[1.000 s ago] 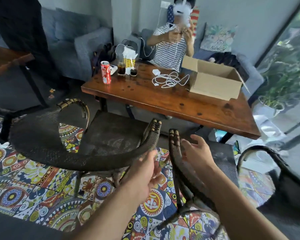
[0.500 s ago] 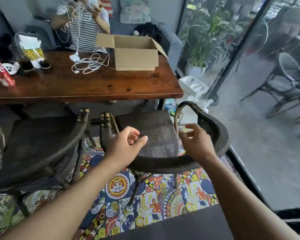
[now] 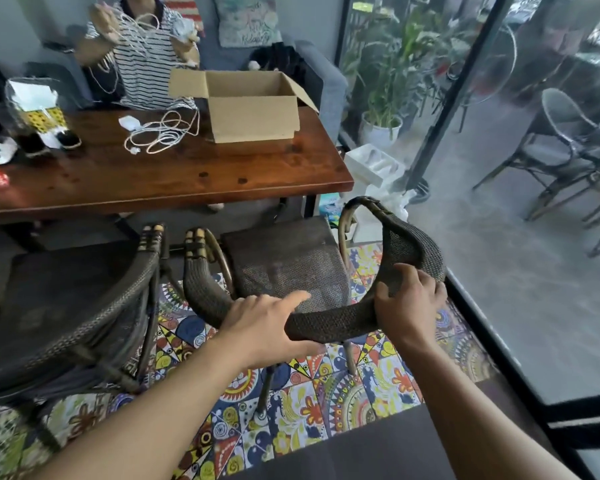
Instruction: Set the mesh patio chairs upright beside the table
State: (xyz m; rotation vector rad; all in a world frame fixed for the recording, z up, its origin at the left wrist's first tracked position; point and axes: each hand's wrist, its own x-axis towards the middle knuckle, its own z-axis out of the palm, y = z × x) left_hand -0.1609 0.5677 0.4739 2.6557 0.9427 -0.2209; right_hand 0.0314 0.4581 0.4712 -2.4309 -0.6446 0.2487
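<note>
Two bare forearms, no sleeves anywhere along the visible length. No watch, bracelet or ring on either side. Left hand with plain short nails, no glove, no tape. Right hand likewise ungloved, knuckles and finger backs uncovered, wrist without band or strap. Both arms slim, entering from the bottom edge; nothing of the upper arms, shoulders or clothing in view.
</note>
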